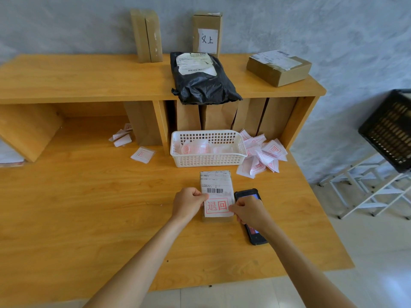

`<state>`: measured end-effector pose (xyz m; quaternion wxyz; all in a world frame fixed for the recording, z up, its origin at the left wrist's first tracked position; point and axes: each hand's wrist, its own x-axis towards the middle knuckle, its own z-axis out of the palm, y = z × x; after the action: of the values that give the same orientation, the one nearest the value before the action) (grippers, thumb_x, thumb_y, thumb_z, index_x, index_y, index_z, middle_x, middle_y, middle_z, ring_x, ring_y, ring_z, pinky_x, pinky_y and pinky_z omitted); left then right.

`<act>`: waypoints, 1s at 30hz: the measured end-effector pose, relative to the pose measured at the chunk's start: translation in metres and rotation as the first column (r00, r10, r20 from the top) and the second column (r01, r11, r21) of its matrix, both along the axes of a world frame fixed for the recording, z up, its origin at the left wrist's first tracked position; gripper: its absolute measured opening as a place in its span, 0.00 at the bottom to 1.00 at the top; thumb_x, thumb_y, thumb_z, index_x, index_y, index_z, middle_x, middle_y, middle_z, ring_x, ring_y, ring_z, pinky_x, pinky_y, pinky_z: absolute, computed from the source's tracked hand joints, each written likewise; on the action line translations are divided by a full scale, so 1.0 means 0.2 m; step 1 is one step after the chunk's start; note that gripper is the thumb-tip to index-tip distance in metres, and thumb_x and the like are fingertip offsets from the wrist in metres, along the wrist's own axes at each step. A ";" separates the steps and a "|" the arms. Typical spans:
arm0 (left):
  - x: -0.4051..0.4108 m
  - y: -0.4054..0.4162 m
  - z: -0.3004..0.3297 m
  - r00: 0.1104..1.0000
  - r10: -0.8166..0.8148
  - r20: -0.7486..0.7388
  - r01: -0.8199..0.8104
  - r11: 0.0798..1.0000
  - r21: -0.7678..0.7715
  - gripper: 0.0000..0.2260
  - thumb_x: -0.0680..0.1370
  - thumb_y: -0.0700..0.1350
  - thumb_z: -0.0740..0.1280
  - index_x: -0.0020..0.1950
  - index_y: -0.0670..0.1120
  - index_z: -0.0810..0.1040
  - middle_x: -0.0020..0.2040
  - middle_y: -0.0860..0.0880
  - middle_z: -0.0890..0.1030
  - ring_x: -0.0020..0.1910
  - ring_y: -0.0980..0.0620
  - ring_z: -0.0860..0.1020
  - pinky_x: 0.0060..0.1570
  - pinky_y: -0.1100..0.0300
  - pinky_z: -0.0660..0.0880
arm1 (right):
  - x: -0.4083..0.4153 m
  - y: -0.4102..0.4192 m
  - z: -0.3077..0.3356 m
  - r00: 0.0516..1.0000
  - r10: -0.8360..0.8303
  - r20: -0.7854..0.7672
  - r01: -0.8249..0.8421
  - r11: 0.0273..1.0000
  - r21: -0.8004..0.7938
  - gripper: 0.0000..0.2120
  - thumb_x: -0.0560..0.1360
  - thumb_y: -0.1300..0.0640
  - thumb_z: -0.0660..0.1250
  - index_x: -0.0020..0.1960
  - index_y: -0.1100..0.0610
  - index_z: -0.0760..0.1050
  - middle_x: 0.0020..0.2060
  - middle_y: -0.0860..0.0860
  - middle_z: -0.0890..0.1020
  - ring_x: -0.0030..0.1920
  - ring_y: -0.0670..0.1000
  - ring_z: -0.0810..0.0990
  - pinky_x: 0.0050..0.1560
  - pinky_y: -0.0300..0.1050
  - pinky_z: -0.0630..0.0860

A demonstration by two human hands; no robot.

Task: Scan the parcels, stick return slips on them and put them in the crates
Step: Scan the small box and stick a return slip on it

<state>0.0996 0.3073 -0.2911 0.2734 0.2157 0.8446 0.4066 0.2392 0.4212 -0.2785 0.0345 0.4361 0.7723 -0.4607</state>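
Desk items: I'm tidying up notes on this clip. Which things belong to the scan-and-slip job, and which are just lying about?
In the job:
small parcel, return slip pinched at its edges by left hand and right hand, scanner, white basket, black bag, flat box, black crate.

Lying about:
loose slips, white rack.

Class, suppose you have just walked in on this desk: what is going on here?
A person is labelling a parcel. The left hand and right hand press a return slip with red print onto a small cardboard parcel lying on the desk, just below its barcode. A handheld scanner lies on the desk beside the parcel, partly under the right hand. Behind it stands a white basket with loose slips beside it. More parcels wait on the shelf above, including a black bag. A black crate stands to the right.
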 end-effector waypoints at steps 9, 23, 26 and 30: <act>0.01 0.01 -0.03 0.997 -0.029 -0.069 0.029 1.000 0.001 0.10 0.77 0.46 0.69 0.37 0.42 0.77 0.31 0.53 0.78 0.29 0.59 0.74 0.30 0.64 0.66 | -0.01 0.00 -0.03 1.000 -0.010 -0.008 0.010 1.000 0.005 0.10 0.77 0.55 0.66 0.39 0.59 0.74 0.28 0.48 0.77 0.29 0.47 0.72 0.35 0.43 0.70; 0.01 -0.05 -0.10 0.975 -0.220 -0.041 0.223 0.968 0.113 0.12 0.77 0.47 0.71 0.41 0.48 0.67 0.35 0.55 0.74 0.30 0.62 0.70 0.31 0.68 0.66 | 0.01 0.02 -0.04 0.989 0.145 -0.023 -0.140 0.980 0.145 0.19 0.74 0.51 0.72 0.37 0.55 0.63 0.31 0.43 0.73 0.28 0.41 0.67 0.28 0.33 0.63; 0.01 -0.07 -0.11 0.961 -0.275 -0.006 0.273 0.954 0.124 0.17 0.71 0.47 0.77 0.43 0.47 0.68 0.36 0.56 0.75 0.31 0.62 0.69 0.31 0.67 0.66 | -0.01 0.02 -0.06 0.979 0.200 0.037 -0.204 0.959 0.197 0.18 0.73 0.47 0.73 0.38 0.54 0.65 0.35 0.44 0.75 0.31 0.43 0.70 0.30 0.36 0.64; 0.03 -0.07 -0.14 0.960 -0.279 -0.035 0.281 0.954 0.107 0.24 0.65 0.44 0.80 0.46 0.45 0.65 0.42 0.54 0.81 0.39 0.61 0.78 0.35 0.56 0.73 | -0.03 0.01 -0.06 0.957 0.264 0.121 -0.287 0.919 0.271 0.19 0.72 0.47 0.73 0.36 0.50 0.62 0.37 0.45 0.75 0.35 0.44 0.72 0.31 0.36 0.65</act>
<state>0.1061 0.2926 -0.3188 0.3074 0.3520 0.7844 0.4079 0.2340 0.4230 -0.2911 0.0674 0.3420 0.8822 -0.3166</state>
